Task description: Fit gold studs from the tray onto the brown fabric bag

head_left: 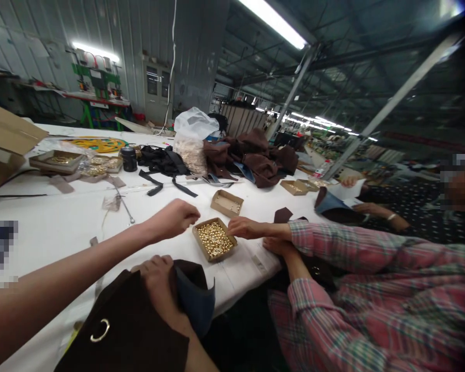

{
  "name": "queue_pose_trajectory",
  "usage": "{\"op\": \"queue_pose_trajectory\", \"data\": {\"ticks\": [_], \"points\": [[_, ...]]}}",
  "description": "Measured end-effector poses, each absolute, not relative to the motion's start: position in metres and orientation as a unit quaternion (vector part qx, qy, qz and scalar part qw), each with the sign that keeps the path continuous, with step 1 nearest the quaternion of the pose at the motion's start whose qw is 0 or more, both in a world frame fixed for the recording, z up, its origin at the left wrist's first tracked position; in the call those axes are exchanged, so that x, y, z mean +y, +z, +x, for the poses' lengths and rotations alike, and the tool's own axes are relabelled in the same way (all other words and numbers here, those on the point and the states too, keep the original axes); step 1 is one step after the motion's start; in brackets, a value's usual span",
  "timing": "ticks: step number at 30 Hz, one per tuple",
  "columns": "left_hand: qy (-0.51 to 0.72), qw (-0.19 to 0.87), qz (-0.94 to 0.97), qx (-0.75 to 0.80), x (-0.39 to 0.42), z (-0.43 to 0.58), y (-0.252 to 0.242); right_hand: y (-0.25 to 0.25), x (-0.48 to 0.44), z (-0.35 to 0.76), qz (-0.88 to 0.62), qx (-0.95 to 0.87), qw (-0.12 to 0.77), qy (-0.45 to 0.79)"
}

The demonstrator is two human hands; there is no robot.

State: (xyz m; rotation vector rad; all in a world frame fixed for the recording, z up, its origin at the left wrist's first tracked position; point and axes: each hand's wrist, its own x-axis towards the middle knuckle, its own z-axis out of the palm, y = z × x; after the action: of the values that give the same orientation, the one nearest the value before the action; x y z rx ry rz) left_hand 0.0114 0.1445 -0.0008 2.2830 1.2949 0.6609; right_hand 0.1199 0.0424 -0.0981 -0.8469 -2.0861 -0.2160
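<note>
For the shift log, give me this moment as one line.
left hand: closed, beside box of gold pieces | right hand: holds brown piece | co-worker's hand: at box

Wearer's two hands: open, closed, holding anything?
Left hand: closed fist beside the stud box; contents hidden.
Right hand: gripping the brown fabric piece.

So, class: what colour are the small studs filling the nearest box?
Shiny gold studs; clearest in the head view.
</note>
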Motion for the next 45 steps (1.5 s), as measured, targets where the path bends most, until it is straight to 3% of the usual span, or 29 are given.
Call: {"op": "queue_pose_trajectory", "data": {"ticks": [6,9,14,19,23,30,45], "points": [[0.430,0.463,0.542,0.554,-0.001,-0.078,-0.020,-0.116,0.012,0.120,-0.244,-0.827,0.507,0.006],[0.491,0.513,0.441,0.549,-0.045,-0.086,-0.038,-0.122,0.001,0.120,-0.209,-0.807,0.552,0.003],[0.578,0.470,0.374,0.552,-0.067,-0.099,-0.039,-0.116,-0.018,0.127,-0.190,-0.831,0.522,0.024],[0.523,0.568,0.386,0.504,-0.084,-0.090,-0.055,-0.091,-0.026,0.141,-0.166,-0.864,0.473,0.043],[0.503,0.557,0.450,0.483,-0.099,-0.078,-0.066,-0.088,-0.031,0.142,-0.143,-0.873,0.466,0.006],[0.537,0.622,0.360,0.441,-0.114,-0.083,-0.073,-0.080,-0.044,0.141,-0.137,-0.878,0.458,0.016],[0.550,0.596,0.368,0.455,-0.108,-0.078,-0.066,-0.070,-0.036,0.146,-0.127,-0.891,0.435,0.014]]}}
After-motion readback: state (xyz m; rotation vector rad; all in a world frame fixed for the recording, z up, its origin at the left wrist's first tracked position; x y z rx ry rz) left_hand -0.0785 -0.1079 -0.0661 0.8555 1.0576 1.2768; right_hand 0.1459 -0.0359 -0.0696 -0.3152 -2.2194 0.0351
